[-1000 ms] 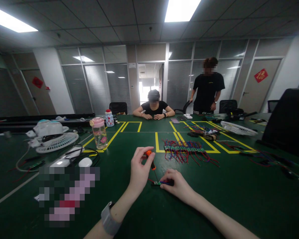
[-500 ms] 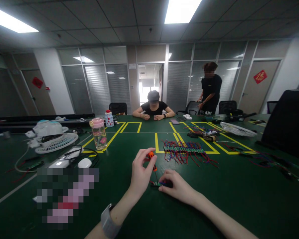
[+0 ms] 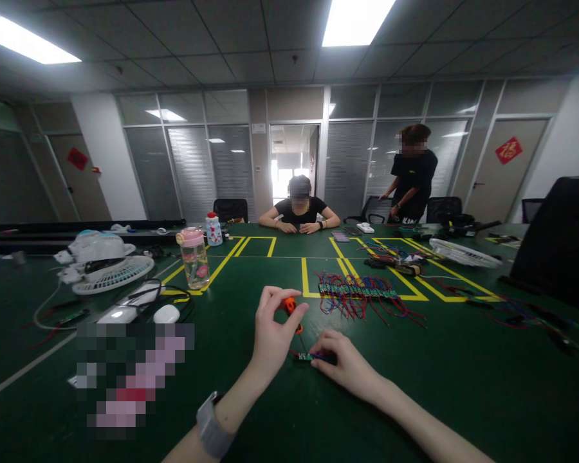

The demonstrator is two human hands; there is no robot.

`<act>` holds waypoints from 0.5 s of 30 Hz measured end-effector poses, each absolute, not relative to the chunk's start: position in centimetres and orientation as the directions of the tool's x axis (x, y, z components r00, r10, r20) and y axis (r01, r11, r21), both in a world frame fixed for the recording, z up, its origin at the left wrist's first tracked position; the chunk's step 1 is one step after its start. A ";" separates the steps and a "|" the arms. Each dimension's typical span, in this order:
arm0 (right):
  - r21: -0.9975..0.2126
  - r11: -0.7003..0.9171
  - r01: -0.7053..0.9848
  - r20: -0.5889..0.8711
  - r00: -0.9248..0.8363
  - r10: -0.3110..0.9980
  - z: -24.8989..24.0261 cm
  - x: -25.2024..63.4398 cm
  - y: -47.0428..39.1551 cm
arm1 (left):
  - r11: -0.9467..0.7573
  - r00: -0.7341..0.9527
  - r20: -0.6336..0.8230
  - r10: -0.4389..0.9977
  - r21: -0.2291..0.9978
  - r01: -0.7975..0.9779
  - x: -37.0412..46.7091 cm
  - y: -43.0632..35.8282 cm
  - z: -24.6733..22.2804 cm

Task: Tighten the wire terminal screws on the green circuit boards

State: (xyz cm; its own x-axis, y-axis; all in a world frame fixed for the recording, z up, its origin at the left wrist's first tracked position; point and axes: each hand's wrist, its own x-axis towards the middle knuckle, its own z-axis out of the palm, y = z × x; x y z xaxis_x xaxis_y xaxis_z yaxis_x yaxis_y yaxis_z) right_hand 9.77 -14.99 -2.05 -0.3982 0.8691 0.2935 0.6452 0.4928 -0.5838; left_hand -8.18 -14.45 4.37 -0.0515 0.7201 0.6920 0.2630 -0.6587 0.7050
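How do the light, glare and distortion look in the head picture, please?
Head view: the ceiling lights glare white and the doorway is partly washed out, while the table looks dim; head view: the side doors lean, suggesting wide-angle distortion; head view: pixelation covers a patch of table, and the board at the right hand is too small for detail.

Orange and black colour the screwdriver [image 3: 290, 305]; the circuit board [image 3: 303, 357] is green, like the row of boards [image 3: 359, 290] fringed with red and blue wires [image 3: 335, 308]. Yellow tape [image 3: 305, 276] stripes the dark green tabletop [image 3: 251, 411]. The water bottle [image 3: 195, 270] is clear (pink-lidded, with pink print). The paper diamond [image 3: 508, 150] is red and gold.
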 end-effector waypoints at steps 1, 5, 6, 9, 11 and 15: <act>-0.580 0.496 0.646 0.297 -0.399 0.868 -2.1 9.7 -15.0 | -0.657 -0.049 0.690 0.722 0.707 0.262 -8.2 -14.5 4.3; -0.575 0.494 0.652 0.300 -0.393 0.869 -2.3 9.8 -15.1 | -0.654 0.017 0.657 0.753 0.746 0.123 -8.3 -14.4 4.0; -0.572 0.492 0.656 0.295 -0.395 0.870 -2.3 9.9 -15.1 | -0.645 0.031 0.645 0.763 0.758 0.095 -8.3 -14.4 4.0; -0.554 0.510 0.658 0.276 -0.432 0.858 -1.8 10.1 -15.1 | -0.647 0.024 0.650 0.759 0.751 0.133 -8.2 -14.3 4.1; -0.538 0.548 0.641 0.313 -0.451 0.836 -0.6 10.1 -15.3 | -0.669 0.007 0.681 0.732 0.717 0.194 -8.1 -14.3 4.2; -0.419 0.686 0.595 0.654 -0.327 0.682 3.7 9.5 -17.4 | -0.692 0.004 0.710 0.705 0.686 0.223 -8.0 -14.3 4.4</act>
State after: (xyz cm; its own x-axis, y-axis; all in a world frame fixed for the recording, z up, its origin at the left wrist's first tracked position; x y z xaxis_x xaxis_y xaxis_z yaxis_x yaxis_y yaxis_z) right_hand 9.46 -17.38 3.65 -0.3269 0.6821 0.6541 0.5946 0.6864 -0.4187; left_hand -8.00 -14.34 4.37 0.0041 0.7046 0.7096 0.2233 -0.6923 0.6862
